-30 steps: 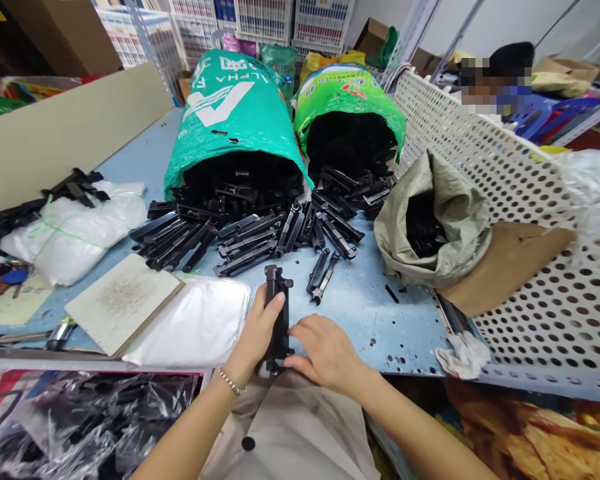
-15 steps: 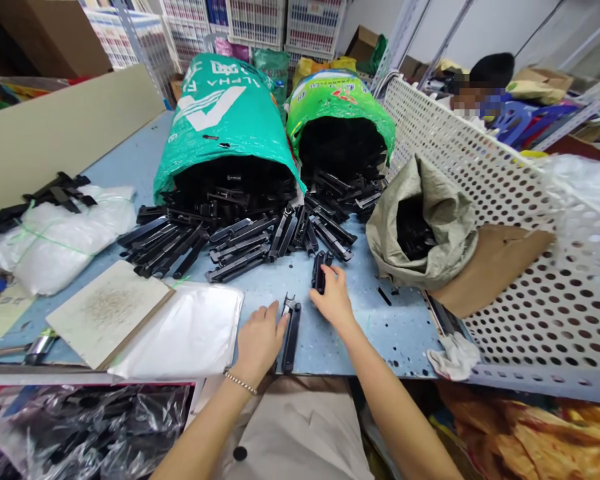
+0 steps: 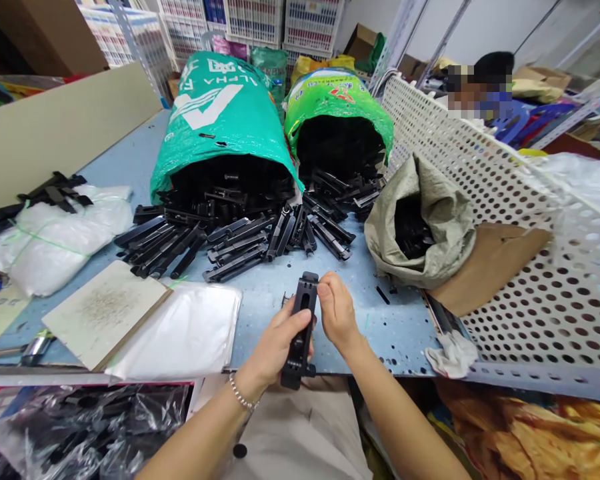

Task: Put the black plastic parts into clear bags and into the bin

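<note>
My left hand [image 3: 277,337] grips a long black slotted plastic part [image 3: 300,333], thumb across its face, tilted up over the table's front edge. Beside the part's upper end, my right hand [image 3: 337,310] is closed with its fingers curled; whatever is in them is hidden. Its fingertips are at the part's right edge, and I cannot tell whether they touch. Behind my left fingers, small metal prongs [image 3: 286,297] peek out. Farther back lie piles of similar black parts [image 3: 240,247], spilling from a teal sack [image 3: 230,127] and a green sack [image 3: 340,100].
A grey-green woven sack [image 3: 450,233] with black pieces inside stands at right, before a white perforated panel [image 3: 510,260]. At left lie a square board [image 3: 105,307], clear plastic sheets [image 3: 185,327] and a white plastic bundle [image 3: 65,247]. Another person [image 3: 495,73] is at back right.
The black part is now lifted in my left hand, which earlier rested by parts on the table. My right hand has left the part it touched farther back and curled its fingers.
</note>
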Demonstrator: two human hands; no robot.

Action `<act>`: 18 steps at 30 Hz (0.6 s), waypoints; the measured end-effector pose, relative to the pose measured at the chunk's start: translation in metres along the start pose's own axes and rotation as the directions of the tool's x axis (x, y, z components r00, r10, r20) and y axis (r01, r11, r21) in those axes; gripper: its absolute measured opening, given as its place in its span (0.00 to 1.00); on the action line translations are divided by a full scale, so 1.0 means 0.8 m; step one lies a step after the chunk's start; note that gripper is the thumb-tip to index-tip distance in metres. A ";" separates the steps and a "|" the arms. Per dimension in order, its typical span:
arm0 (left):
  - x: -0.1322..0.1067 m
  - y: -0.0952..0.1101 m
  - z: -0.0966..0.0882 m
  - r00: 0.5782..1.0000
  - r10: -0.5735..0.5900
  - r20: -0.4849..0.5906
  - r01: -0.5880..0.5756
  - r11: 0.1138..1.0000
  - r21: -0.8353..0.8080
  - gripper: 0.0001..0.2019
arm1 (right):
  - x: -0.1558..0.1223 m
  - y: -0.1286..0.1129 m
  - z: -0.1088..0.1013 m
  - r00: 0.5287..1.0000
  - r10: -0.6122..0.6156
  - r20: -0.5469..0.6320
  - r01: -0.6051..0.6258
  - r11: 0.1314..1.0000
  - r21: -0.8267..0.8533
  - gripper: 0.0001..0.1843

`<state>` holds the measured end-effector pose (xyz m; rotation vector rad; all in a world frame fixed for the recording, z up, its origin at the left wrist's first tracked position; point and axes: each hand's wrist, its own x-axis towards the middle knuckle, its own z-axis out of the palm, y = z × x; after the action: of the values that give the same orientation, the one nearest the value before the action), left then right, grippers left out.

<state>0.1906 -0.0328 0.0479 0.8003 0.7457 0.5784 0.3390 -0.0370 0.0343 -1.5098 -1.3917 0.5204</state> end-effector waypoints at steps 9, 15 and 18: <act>0.010 0.016 -0.027 0.965 0.057 -0.257 -0.075 0.995 -0.059 0.21 | -0.062 -0.013 0.023 0.905 -0.286 0.314 0.317 0.947 -0.054 0.23; 0.011 0.013 -0.035 0.945 0.151 -0.289 -0.103 0.979 0.176 0.23 | -0.064 -0.003 0.038 0.831 -0.411 0.374 0.483 0.868 -0.118 0.20; 0.005 0.014 -0.038 0.889 0.292 -0.353 -0.192 0.938 0.290 0.23 | -0.057 -0.010 0.051 0.888 -0.194 0.418 0.194 0.980 0.044 0.23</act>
<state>0.1676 -0.0109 0.0412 1.0347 1.1106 0.9025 0.2902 -0.0656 0.0100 -1.2812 -1.8531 0.7506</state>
